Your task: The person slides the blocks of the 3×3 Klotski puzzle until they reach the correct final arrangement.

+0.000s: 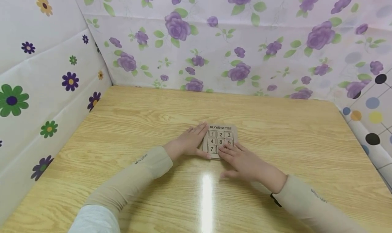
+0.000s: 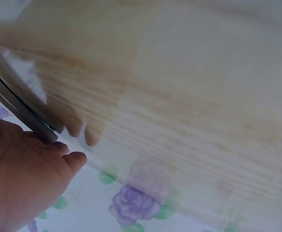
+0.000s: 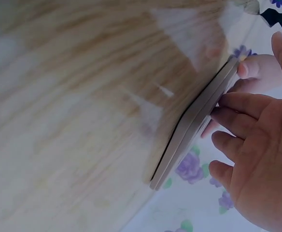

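A square magnetic number slide puzzle (image 1: 212,141) lies on the table, its dark lettering along the far side. Its tiles read 1, 2, 3 on top, 4, 8, 5 in the middle, and 7 at lower left. My left hand (image 1: 190,142) holds the puzzle's left side, thumb at the near left corner and fingers along the left edge. Outstretched fingers of my right hand (image 1: 242,161) rest on the lower right tiles, hiding that part of the board. In the right wrist view, the puzzle's thin edge (image 3: 194,121) shows beside my fingertips (image 3: 228,108).
The glossy wood-grain table (image 1: 147,110) stretches around the puzzle and carries a bright light reflection near me. A purple-flowered cloth (image 1: 214,46) hangs behind it. Patterned cloths stand at the left (image 1: 55,90) and right (image 1: 373,124) sides.
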Demonstrator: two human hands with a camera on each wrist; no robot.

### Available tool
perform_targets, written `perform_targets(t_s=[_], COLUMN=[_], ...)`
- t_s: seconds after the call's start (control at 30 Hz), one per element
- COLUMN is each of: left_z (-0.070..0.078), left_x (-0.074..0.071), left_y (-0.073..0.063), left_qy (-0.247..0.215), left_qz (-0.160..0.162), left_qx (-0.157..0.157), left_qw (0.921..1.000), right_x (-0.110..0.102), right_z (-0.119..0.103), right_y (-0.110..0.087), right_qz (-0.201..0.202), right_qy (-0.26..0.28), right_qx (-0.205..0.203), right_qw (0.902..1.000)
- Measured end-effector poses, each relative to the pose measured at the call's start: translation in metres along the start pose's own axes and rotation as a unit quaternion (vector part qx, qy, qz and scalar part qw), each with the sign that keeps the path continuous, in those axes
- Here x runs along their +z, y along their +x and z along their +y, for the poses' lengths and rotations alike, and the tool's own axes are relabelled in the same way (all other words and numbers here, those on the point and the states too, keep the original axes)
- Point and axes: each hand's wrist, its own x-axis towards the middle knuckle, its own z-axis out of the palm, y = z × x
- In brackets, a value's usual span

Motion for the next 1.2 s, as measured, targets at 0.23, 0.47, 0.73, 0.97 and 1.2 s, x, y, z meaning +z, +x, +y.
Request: perform_targets(t_s=[0.23, 0.47, 0.73, 0.97, 1.2], left_z=[-0.002, -0.004, -0.003, -0.003, -0.003], left_x=[0.002, 0.002, 0.002, 0.001, 0.003], left_y=[0.001, 0.000, 0.001, 0.001, 0.002], left_qy=[-0.001, -0.004, -0.002, -0.001, -0.001], left_qz=[-0.003, 0.001, 0.002, -0.003, 0.000], left_qx=[-0.003, -0.004, 0.005, 0.001, 0.004], left_qw=[1.0000, 1.0000, 1.0000, 1.0000, 1.0000], right_x=[-0.002, -0.004, -0.004, -0.002, 0.001], right_z=[0.007, 0.013, 0.013, 0.005, -0.003], right_y=[-0.007, -0.012, -0.014, 0.001, 0.016], right_qz=[0.004, 0.018, 0.022, 0.031, 0.015], right_qy=[0.007, 0.008, 0.011, 0.010, 0.018], right_qx=[0.007, 0.005, 0.007, -0.014, -0.030], right_qw=[0.9999, 0.9998, 0.9997, 0.9994, 0.9993])
